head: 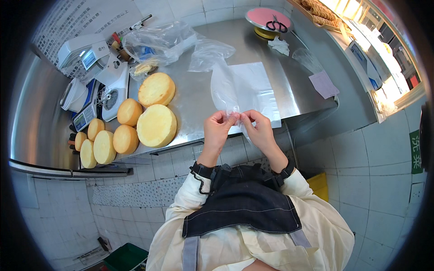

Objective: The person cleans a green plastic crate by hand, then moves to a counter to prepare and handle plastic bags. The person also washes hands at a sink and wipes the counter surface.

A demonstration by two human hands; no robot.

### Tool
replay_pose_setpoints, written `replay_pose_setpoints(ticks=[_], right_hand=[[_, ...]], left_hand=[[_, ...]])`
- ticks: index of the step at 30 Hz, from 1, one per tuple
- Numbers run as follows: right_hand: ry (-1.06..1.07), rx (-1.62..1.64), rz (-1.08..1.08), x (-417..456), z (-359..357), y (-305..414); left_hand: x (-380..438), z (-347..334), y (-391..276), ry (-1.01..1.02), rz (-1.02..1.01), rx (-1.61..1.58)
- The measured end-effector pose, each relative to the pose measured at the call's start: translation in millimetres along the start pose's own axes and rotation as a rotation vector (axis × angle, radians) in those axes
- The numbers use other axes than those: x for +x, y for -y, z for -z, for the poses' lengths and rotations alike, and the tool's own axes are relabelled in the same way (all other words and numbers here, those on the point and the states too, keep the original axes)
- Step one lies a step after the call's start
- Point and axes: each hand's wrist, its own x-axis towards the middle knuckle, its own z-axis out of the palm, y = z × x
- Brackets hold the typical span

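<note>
Both of my hands meet at the front edge of the steel worktable (190, 111). My left hand (219, 127) and my right hand (256, 128) pinch the gathered end of a clear plastic bag (223, 86) between thumbs and fingers. The bag's long body stretches away from me, and a short tail hangs below my fingertips. Under it lies a flat white sheet (259, 88), perhaps a stack of plastic bags. To the left stand several round sponge cakes of different sizes, the closest to my hands being a large pale one (156, 126).
A stand mixer (112, 78), a digital scale (84, 117) and a large crumpled plastic bag (162, 40) occupy the back left. Scissors (276, 25) rest on a pink-topped turntable (262, 15) at the back. A pink paper (323, 84) lies near the right edge.
</note>
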Motion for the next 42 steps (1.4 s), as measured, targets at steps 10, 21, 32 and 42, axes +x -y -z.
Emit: replay_pose_setpoints(ticks=[10,21,32,42], right_hand=[[-0.147,1.199,-0.471,33.8,51.6,-39.5],[0.434,-0.313,-0.311,18.0,19.4,-9.7],[0.341,0.914,-0.413,8.7,16.3,-30.0],[0.314,-0.309,-0.132,11.2,2.4,-31.6]], left_hand=[[1.2,40.5,-6.2,-0.025,-0.14,0.879],[6.9,61.5,0.7,0.517,0.25,-0.611],[2.1,50.7,10.4,-0.088,-0.338,1.097],[-4.2,68.3,-2.0,0.122,0.28,-0.349]])
